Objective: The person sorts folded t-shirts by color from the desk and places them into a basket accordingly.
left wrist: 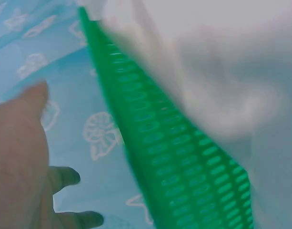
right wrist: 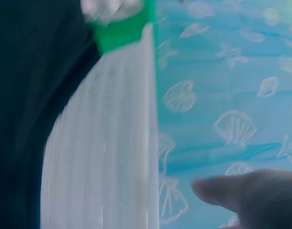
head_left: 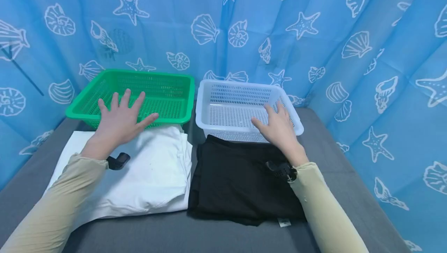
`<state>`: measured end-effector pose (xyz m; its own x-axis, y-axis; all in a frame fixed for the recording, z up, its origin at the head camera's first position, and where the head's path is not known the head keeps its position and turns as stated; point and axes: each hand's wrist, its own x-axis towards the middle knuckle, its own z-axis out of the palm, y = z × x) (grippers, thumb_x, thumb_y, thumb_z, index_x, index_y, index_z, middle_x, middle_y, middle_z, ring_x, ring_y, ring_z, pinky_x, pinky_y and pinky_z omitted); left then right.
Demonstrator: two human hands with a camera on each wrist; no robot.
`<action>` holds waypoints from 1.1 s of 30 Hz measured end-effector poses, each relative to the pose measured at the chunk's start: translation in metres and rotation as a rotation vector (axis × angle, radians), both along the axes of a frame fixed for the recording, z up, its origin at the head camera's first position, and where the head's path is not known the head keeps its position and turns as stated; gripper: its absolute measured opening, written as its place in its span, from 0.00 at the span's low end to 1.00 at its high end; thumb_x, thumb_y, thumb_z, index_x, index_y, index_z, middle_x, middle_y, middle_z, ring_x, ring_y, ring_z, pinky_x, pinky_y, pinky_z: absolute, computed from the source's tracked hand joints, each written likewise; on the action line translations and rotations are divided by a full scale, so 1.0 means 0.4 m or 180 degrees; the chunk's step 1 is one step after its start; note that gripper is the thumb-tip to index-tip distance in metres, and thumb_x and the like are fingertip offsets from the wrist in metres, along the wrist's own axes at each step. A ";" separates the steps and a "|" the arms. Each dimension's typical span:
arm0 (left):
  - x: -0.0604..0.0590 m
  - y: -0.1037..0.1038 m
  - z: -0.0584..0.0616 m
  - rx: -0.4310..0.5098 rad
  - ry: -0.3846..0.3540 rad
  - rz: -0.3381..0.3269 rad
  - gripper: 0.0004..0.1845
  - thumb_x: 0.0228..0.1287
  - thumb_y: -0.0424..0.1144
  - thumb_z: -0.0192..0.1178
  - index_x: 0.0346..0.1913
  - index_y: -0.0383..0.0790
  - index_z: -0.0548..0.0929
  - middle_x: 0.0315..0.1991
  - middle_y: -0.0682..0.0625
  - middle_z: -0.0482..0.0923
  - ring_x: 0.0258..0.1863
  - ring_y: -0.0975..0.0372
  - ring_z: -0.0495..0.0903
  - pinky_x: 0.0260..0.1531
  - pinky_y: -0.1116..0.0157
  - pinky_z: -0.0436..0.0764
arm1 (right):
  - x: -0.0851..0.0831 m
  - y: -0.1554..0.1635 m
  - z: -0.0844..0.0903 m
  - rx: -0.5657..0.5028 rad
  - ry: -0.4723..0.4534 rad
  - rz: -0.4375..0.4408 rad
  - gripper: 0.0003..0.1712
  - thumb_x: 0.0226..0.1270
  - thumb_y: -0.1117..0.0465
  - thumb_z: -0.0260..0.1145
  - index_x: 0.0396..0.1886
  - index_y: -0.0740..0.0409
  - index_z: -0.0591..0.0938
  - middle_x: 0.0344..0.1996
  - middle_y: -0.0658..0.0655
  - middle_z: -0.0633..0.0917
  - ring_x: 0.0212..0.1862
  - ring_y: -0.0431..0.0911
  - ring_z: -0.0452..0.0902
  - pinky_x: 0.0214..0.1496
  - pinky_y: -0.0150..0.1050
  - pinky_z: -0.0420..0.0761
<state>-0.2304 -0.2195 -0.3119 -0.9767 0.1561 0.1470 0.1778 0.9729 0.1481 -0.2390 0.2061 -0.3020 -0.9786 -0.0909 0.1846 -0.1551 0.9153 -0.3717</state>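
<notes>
Fingers spread, my left hand is over the front part of a green plastic basket and holds nothing. Below that wrist lies a stack of folded white cloth. My right hand is over the right side of a white plastic basket, its fingers loosely bent with nothing between them. Folded black cloth lies in front of the white basket, with a small white tag at its near edge. In the left wrist view the green basket's slotted wall shows beside part of the hand.
A grey cloth-covered surface bears both baskets and both cloth stacks. Behind and to the right hangs a blue curtain printed with white shells and starfish. The two baskets stand side by side against it with a narrow gap between them.
</notes>
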 end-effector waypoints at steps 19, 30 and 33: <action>0.164 -0.228 -0.049 0.1176 -0.0090 -0.0042 0.29 0.78 0.52 0.47 0.65 0.29 0.73 0.59 0.28 0.72 0.52 0.33 0.73 0.38 0.39 0.74 | 0.097 -0.179 -0.044 -0.2744 -0.0532 0.1246 0.14 0.72 0.61 0.64 0.49 0.66 0.84 0.47 0.60 0.84 0.47 0.51 0.81 0.50 0.49 0.81; 0.137 -0.283 -0.152 0.1131 0.0060 0.0103 0.25 0.78 0.47 0.48 0.57 0.24 0.77 0.57 0.22 0.64 0.52 0.31 0.66 0.47 0.33 0.63 | 0.076 -0.301 -0.117 -0.2992 -0.1794 0.1628 0.21 0.73 0.61 0.62 0.59 0.70 0.79 0.57 0.64 0.79 0.58 0.54 0.76 0.58 0.46 0.77; 0.134 -0.290 -0.167 0.1117 0.0059 0.0135 0.25 0.78 0.48 0.47 0.60 0.27 0.74 0.60 0.18 0.58 0.60 0.26 0.55 0.50 0.27 0.50 | 0.072 -0.321 -0.129 -0.2978 -0.1853 0.1612 0.22 0.72 0.61 0.62 0.61 0.67 0.78 0.60 0.60 0.78 0.61 0.50 0.74 0.60 0.45 0.75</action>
<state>-0.1768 -0.3355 -0.3785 -0.9779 0.0522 0.2024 0.1441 0.8698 0.4718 -0.2102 0.0777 -0.3534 -0.8291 -0.5544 -0.0721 -0.0072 0.1396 -0.9902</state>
